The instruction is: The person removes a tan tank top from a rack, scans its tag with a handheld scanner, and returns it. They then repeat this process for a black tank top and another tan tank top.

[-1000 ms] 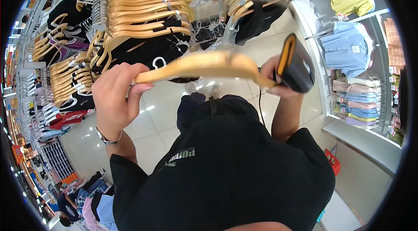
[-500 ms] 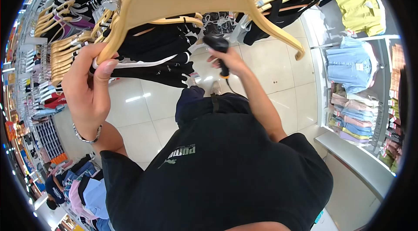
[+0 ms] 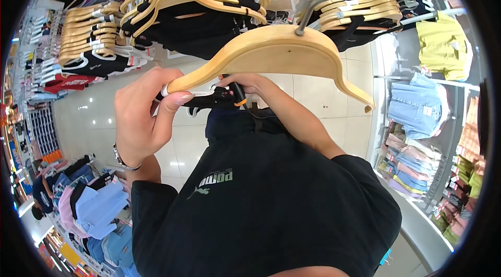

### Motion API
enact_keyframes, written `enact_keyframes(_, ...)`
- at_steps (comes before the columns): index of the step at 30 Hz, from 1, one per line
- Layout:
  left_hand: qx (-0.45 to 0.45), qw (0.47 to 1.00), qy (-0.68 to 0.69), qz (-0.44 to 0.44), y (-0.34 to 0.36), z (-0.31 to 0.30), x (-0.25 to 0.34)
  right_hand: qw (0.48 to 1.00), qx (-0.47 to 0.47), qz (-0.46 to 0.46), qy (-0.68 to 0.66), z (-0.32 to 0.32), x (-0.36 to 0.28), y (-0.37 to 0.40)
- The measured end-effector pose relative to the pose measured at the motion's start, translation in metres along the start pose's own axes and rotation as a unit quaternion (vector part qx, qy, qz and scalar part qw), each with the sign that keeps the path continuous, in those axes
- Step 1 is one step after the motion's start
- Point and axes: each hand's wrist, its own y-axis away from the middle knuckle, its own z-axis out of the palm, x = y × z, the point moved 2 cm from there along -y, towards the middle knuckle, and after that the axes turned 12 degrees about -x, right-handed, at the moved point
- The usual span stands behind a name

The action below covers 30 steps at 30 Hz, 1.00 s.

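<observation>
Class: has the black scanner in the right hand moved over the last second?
Yes. The scanner has swung left, away from the blue shirts, under the wooden hanger.

One view only. Camera rides on your head, fisheye, facing forward and steeply down over your black shirt (image 3: 271,214) to the floor (image 3: 323,94). Left hand (image 3: 138,120), right hand (image 3: 250,84) and wooden hanger (image 3: 276,50) sit close under it.
</observation>
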Motion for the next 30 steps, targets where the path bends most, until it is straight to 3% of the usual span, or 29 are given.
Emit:
enact_keyframes(2, 0.013, 1.000, 0.004, -0.017, 0.009, 0.003, -0.006, 0.999, -0.013, -0.037, -0.014, -0.004, 0.007, 0.007)
enact_keyframes(5, 0.043, 0.998, 0.017, -0.039, 0.021, 0.004, -0.017, 0.993, 0.055, -0.095, 0.046, 0.005, -0.009, 0.035)
enact_keyframes(6, 0.045, 0.998, 0.022, -0.050, 0.027, 0.002, -0.020, 0.993, 0.084, -0.072, 0.051, 0.000, -0.010, 0.045)
enact_keyframes(9, 0.047, 0.996, 0.036, -0.070, 0.047, 0.000, -0.037, 0.974, 0.144, -0.154, 0.084, -0.029, -0.015, 0.076)
enact_keyframes(11, 0.047, 0.995, 0.049, -0.075, 0.057, 0.002, -0.050, 0.957, 0.191, -0.217, 0.026, -0.023, -0.030, 0.100)
enact_keyframes(12, 0.046, 0.994, 0.056, -0.078, 0.062, 0.003, -0.055, 0.955, 0.142, -0.252, 0.062, -0.026, -0.035, 0.113)
enact_keyframes(13, 0.046, 0.994, 0.063, -0.081, 0.066, 0.005, -0.059, 0.958, 0.139, -0.253, -0.009, -0.016, -0.042, 0.130)
enact_keyframes(17, 0.039, 0.988, 0.082, -0.125, 0.076, 0.011, -0.075, 0.903, -0.109, -0.342, -0.235, -0.042, -0.029, 0.151)
enact_keyframes(19, 0.054, 0.984, 0.089, -0.146, 0.078, 0.015, -0.083, 0.903, -0.031, -0.337, -0.265, -0.036, -0.031, 0.159)
enact_keyframes(21, 0.070, 0.981, 0.100, -0.149, 0.081, 0.017, -0.093, 0.887, -0.170, -0.352, -0.247, -0.033, -0.030, 0.158)
enact_keyframes(23, 0.077, 0.979, 0.099, -0.160, 0.084, 0.015, -0.103, 0.867, -0.171, -0.367, -0.292, -0.029, -0.026, 0.163)
enact_keyframes(30, 0.054, 0.980, 0.056, -0.185, 0.088, 0.016, -0.114, 0.880, -0.098, -0.362, -0.291, -0.021, -0.034, 0.183)
